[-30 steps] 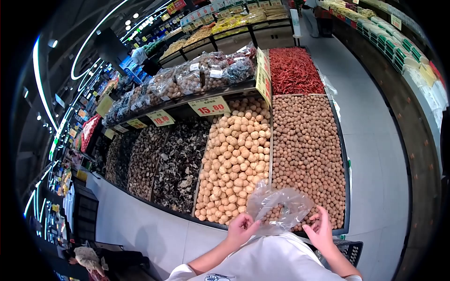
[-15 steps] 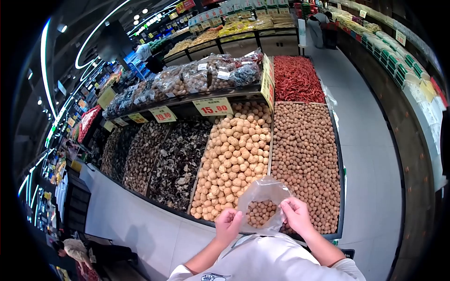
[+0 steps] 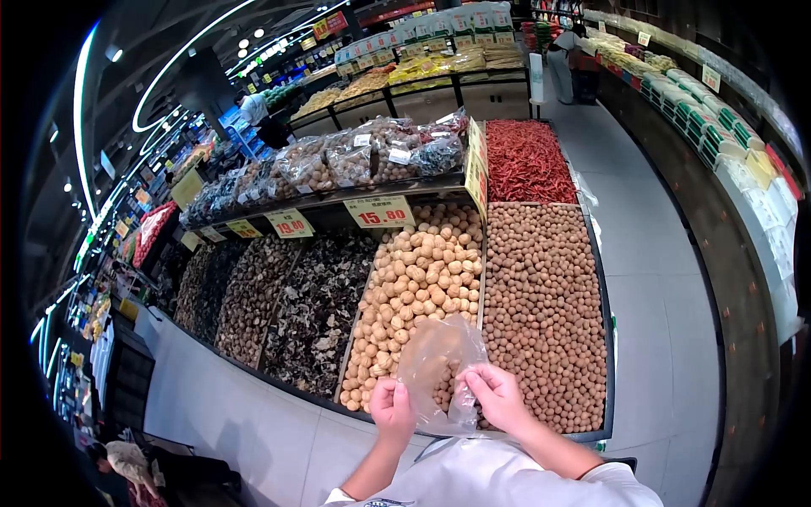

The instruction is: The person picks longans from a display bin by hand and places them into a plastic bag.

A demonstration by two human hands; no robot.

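Observation:
A clear plastic bag [image 3: 435,363] is held in front of my body, over the near edge of the bins. My left hand [image 3: 393,410] pinches its left side. My right hand [image 3: 494,393] grips its right side, thumb and fingers closed on the film. Small round brown dried longans [image 3: 444,384] show low in the bag's mouth and seem to lie inside, though the crumpled film and my right hand partly hide them. Behind the bag is a bin of pale walnuts [image 3: 422,279]. To its right lies a bin of dried longans [image 3: 545,304].
Dried red chillies [image 3: 528,160] fill the bin beyond the longans. Dark dried fungus [image 3: 317,308] lies left of the walnuts, below price signs [image 3: 380,211] and a shelf of bagged goods [image 3: 338,156]. An aisle [image 3: 650,270] runs along the right. A person [image 3: 131,465] bends at lower left.
Both hands and the bag have shifted left. The bag's mouth has narrowed as my hands came closer, and fewer longans show in it. The view has tilted slightly upward.

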